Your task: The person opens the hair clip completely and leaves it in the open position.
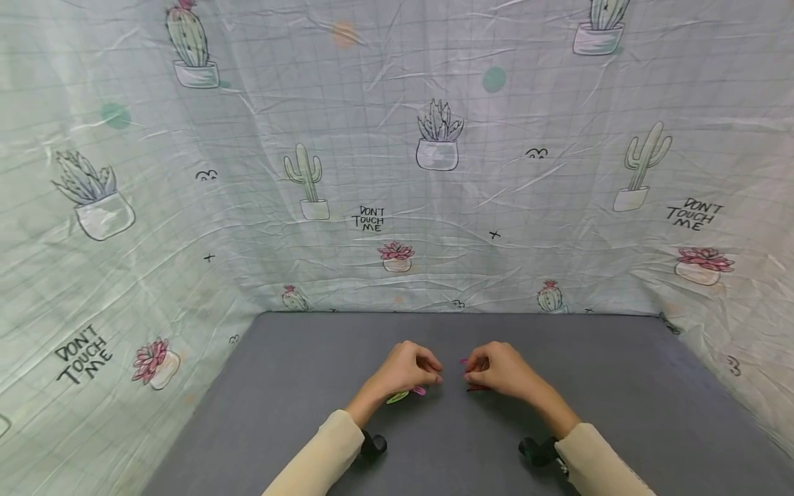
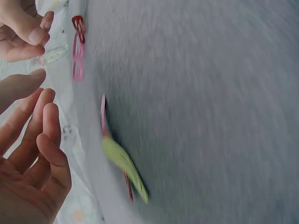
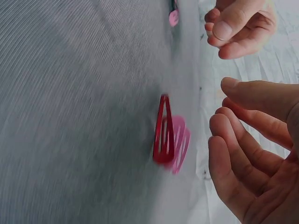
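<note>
My left hand (image 1: 411,366) hovers over the table's middle, fingers loosely bent, with nothing between thumb and fingertips. Below it lie a yellow-green hair clip (image 2: 122,161), a pink hair clip (image 2: 103,112) touching its end, and a thin dark red strip (image 2: 128,187) partly hidden under the green one. Across a small gap, my right hand (image 1: 501,368) holds nothing either; its fingers (image 3: 240,156) are relaxed and bent. Beneath that hand are a dark red snap hair clip (image 3: 164,140) and a pink snap hair clip (image 3: 183,144), overlapping in the right wrist view.
Both wrists carry black straps (image 1: 538,451) below cream sleeves (image 1: 598,461). The grey tabletop (image 1: 298,386) ends at a hanging sheet (image 1: 347,269) printed with cacti, which also runs along the left and right sides.
</note>
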Demonstrator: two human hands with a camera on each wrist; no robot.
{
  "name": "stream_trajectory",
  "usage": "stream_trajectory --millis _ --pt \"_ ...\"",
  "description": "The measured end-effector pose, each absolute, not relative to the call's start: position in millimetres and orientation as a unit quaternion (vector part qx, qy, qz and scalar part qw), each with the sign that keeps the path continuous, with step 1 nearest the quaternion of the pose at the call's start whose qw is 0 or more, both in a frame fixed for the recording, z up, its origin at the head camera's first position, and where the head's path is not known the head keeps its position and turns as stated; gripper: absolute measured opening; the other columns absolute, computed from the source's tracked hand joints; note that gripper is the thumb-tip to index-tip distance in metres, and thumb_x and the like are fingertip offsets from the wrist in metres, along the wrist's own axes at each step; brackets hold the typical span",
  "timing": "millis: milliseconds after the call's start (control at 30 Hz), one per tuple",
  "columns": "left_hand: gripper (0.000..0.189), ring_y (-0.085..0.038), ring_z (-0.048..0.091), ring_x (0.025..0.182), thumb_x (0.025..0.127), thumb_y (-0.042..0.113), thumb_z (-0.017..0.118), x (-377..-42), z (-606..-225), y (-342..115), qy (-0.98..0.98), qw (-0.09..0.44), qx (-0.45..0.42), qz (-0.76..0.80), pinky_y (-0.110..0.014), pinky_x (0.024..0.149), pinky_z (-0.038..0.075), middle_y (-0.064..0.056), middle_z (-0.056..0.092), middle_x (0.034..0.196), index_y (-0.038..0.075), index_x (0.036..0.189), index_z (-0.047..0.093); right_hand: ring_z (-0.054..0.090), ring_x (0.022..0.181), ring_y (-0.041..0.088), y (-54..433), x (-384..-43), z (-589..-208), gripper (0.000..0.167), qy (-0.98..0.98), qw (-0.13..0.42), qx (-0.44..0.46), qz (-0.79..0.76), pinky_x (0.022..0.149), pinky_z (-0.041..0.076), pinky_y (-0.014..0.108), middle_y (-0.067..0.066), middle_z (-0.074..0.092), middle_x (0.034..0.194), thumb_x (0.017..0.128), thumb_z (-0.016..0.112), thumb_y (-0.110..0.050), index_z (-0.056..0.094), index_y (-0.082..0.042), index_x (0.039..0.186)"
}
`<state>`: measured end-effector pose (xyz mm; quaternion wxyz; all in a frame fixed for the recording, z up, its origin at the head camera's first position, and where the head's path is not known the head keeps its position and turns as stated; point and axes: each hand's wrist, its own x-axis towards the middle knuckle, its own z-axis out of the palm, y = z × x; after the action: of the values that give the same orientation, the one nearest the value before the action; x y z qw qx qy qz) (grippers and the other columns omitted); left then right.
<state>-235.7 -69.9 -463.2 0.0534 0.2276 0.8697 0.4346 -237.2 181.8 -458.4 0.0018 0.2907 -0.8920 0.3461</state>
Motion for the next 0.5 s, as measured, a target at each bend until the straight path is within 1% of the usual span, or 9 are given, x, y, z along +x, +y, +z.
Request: stream_trajectory --millis 67,267,500 --pt "0.015 -0.005 0.068 0.069 0.084 0.012 0.085 -236.1 -461.8 -76.9 0.875 0.047 0.228 0.425 -0.022 0.063 0.055 0.000 0.080 0.086 0.005 0.097 0.083 0.060 0.059 0.001 174.9 -237.9 -459.0 0.002 -0.888 0.002 0.298 0.351 0.056 0.050 0.023 -0.004 0.075 0.077 0.087 0.081 -0.012 0.079 -0.012 0.086" --pt "0.016 -0.005 0.067 0.070 0.084 0.013 0.085 -240.1 -464.5 -96.6 0.882 0.037 0.222 0.414 -0.023 0.064 0.055 -0.002 0.080 0.087 0.004 0.097 0.082 0.058 0.051 0.004 154.2 -239.8 -461.8 0.003 -0.882 -0.007 0.308 0.358 0.051 0.050 0.024 -0.005 0.072 0.072 0.087 0.081 -0.013 0.079 -0.014 0.085" --pt "0.010 -0.004 0.066 0.070 0.084 0.010 0.084 -242.5 -470.4 -116.3 0.889 0.039 0.210 0.405 -0.023 0.065 0.054 -0.004 0.080 0.087 0.004 0.093 0.083 0.057 0.056 0.000 130.3 -241.6 -465.1 0.003 -0.880 -0.002 0.322 0.350 0.053 0.048 0.022 -0.004 0.073 0.075 0.085 0.082 -0.013 0.080 -0.011 0.086"
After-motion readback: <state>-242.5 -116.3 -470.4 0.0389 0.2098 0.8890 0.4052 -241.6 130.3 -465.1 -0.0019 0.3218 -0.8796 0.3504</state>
